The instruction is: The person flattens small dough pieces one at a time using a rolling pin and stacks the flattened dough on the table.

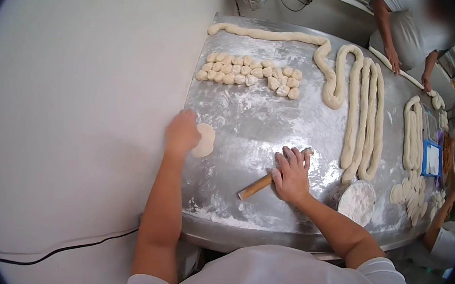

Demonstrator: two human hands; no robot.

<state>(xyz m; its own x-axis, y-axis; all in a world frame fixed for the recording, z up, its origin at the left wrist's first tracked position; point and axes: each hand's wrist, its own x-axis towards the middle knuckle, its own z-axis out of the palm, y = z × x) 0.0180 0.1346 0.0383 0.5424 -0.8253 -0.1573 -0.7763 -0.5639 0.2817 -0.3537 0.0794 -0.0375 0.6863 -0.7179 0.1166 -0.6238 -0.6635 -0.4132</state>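
Note:
My left hand [182, 132] is at the table's left edge, fingers curled at the rim of a flat round dough wrapper [204, 140]. The fingertips are partly hidden, but the hand appears closed on the wrapper's edge. My right hand [292, 177] rests over a short wooden rolling pin [257, 186], its fingers laid across the pin and its palm on it. The pin lies at a slant on the floured metal table [229, 158]. Beyond both hands sit several small dough pieces [236, 70] in rows.
Long dough ropes [366, 116] lie folded on the right, one stretching along the far edge. A bowl of flour [357, 203] stands near the front edge. A blue-framed tray [431, 158] and flat wrappers [410, 195] are farther right. Co-workers' hands [393, 61] work a rope. A wall borders the left.

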